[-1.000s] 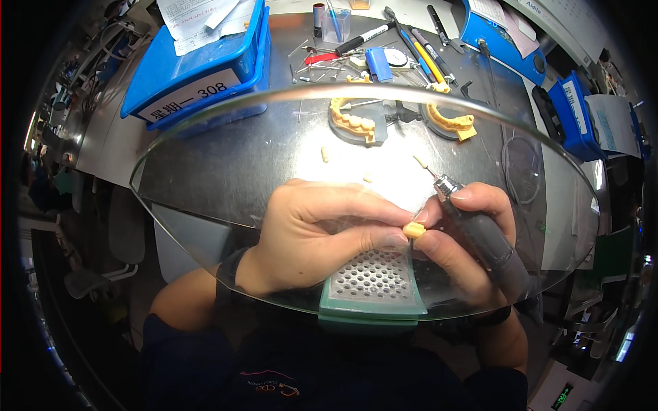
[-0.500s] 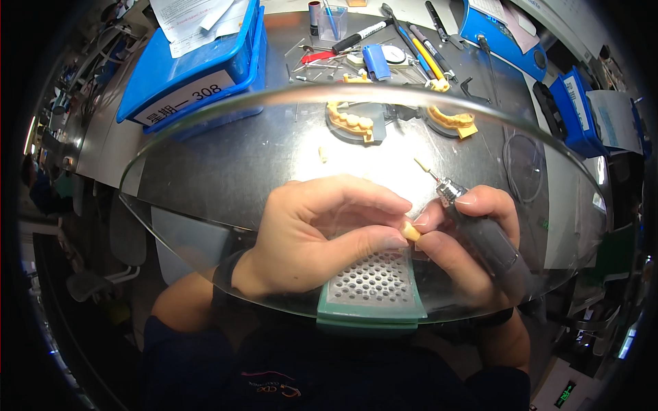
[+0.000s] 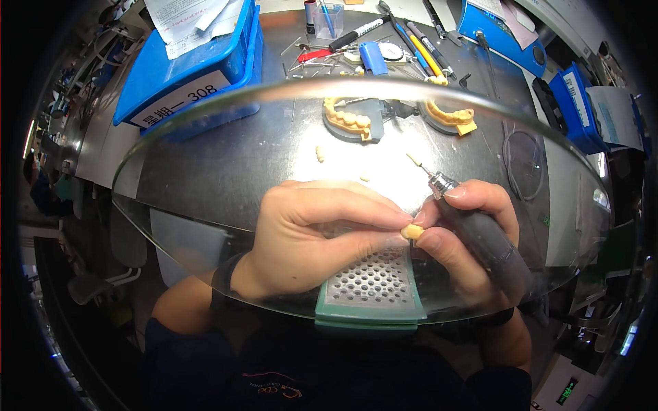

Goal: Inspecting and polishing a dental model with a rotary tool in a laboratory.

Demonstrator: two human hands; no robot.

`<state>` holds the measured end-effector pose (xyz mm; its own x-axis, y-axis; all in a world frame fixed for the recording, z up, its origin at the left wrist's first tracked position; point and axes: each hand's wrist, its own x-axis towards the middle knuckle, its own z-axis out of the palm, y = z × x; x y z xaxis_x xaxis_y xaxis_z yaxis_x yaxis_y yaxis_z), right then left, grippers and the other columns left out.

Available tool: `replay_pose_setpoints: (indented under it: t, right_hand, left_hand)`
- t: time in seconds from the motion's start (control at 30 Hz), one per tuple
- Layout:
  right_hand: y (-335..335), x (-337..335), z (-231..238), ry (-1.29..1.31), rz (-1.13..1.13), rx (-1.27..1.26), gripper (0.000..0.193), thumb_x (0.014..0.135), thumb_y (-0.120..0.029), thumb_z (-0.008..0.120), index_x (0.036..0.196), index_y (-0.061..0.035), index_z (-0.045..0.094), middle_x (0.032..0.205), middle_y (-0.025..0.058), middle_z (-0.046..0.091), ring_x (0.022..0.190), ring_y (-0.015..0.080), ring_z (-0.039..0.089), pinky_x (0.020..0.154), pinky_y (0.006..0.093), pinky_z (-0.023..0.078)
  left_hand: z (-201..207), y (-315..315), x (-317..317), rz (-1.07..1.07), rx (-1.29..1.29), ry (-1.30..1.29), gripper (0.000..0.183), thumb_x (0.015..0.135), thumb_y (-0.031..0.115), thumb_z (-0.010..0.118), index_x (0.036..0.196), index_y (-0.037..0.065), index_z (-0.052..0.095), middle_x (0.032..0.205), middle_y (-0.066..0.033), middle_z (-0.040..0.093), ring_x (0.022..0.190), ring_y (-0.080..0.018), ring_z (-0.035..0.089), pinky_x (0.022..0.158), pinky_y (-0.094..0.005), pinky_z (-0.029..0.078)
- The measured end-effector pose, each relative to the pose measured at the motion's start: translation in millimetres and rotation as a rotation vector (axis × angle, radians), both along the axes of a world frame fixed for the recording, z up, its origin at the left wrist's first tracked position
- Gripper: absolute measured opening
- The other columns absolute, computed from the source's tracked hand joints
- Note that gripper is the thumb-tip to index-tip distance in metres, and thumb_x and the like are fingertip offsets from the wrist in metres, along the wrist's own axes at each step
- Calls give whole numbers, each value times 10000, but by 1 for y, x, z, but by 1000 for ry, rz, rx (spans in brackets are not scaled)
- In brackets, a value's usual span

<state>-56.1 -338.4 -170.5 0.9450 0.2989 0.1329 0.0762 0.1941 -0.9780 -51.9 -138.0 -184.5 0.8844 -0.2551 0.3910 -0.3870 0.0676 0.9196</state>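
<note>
Between my hands is a small yellowish tooth model piece [image 3: 412, 233], pinched from both sides. My left hand [image 3: 312, 236] has its thumb and index finger closed at the piece's left end. With its thumb and a fingertip, my right hand [image 3: 473, 236] grips the other end. The same right hand also holds a dark rotary handpiece [image 3: 483, 229], whose thin shank and pale tip [image 3: 415, 160] point up and left, away from the piece. Below the fingers lies a green-framed perforated metal grate [image 3: 367, 284], partly covered by my left hand.
A clear curved shield [image 3: 171, 236] lies between my view and the hands. Beyond are yellow dental arch models [image 3: 351, 122], loose small pieces [image 3: 320, 153], scattered pens and tools [image 3: 421, 51], stacked blue bins [image 3: 185, 75], a blue box [image 3: 500, 34] and a cable [image 3: 507, 164].
My left index finger has come down onto the tooth piece, closing the gap above the thumb. The piece is turned slightly, and the handpiece tip has shifted a little left and up.
</note>
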Motion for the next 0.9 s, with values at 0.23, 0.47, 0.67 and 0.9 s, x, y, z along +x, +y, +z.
replay_pose_setpoints:
  t: [0.23, 0.47, 0.67, 0.9]
  right_hand:
    - [-2, 2, 1, -117, 94, -110, 422, 832, 56, 620, 1183, -80, 428, 872, 112, 587, 769, 127, 557, 696, 253, 449]
    - [-1, 5, -2, -162, 95, -73, 409, 831, 65, 616, 1178, -48, 431, 883, 125, 594, 754, 141, 570, 699, 273, 478]
    - [1, 8, -2, -275, -8, -150, 307, 803, 56, 696, 1081, -12, 584, 826, 81, 653, 765, 117, 624, 687, 251, 497]
    - [2, 1, 0, -25, 21, 27, 344, 813, 79, 674, 1127, -13, 572, 867, 114, 659, 830, 147, 642, 740, 282, 519]
  left_hand:
    - [0, 2, -1, -21, 27, 51, 172, 744, -37, 746, 912, -21, 715, 883, -127, 713, 799, -161, 688, 714, -256, 537]
    - [0, -1, -3, -48, -67, 93, 187, 746, -72, 733, 927, -44, 695, 908, -153, 702, 841, -179, 680, 753, -278, 534]
    - [-1, -2, -3, -79, -151, 132, 199, 759, -89, 719, 951, -60, 674, 946, -160, 688, 872, -189, 674, 781, -291, 539]
    - [-3, 0, -2, -53, -88, 56, 236, 706, -118, 746, 925, -66, 674, 917, -190, 693, 852, -220, 681, 769, -309, 536]
